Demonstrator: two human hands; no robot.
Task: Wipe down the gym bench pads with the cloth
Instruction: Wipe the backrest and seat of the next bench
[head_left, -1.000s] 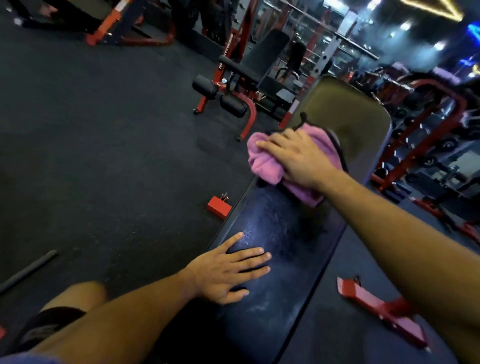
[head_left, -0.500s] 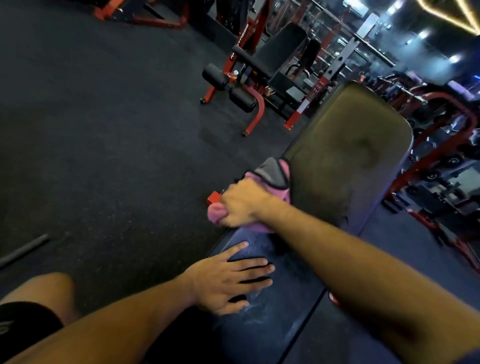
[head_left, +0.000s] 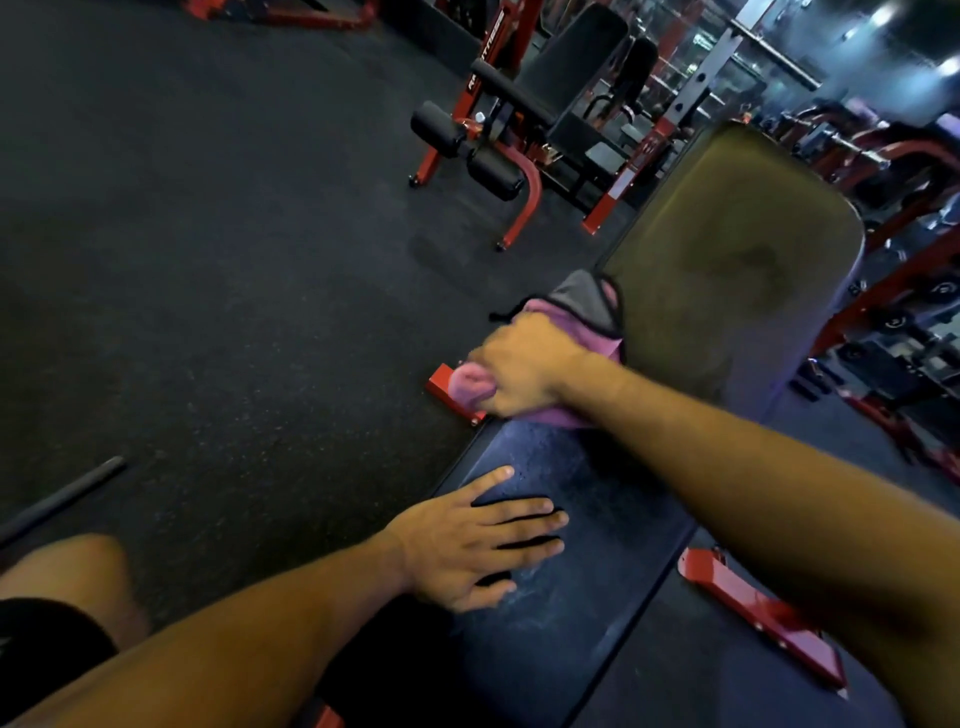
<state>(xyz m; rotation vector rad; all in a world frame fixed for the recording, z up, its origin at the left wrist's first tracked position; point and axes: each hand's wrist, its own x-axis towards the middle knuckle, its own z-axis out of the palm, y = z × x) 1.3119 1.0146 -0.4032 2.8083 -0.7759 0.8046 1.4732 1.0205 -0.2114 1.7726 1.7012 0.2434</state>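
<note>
The pink cloth (head_left: 582, 332), with a grey corner, was bunched under the right hand (head_left: 524, 369). The dark seat pad (head_left: 597, 597) lay flat under the left hand (head_left: 467, 545); the back pad (head_left: 727, 270) rose just beyond the right hand.

Cloth (head_left: 587, 332) and hand (head_left: 467, 551) on bench (head_left: 571, 597)

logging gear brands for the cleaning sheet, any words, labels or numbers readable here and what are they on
White lettering runs along the red upright of the far bench machine; too blurred to read.
No text shows on the cloth, the seat pad or the back pad.
</note>
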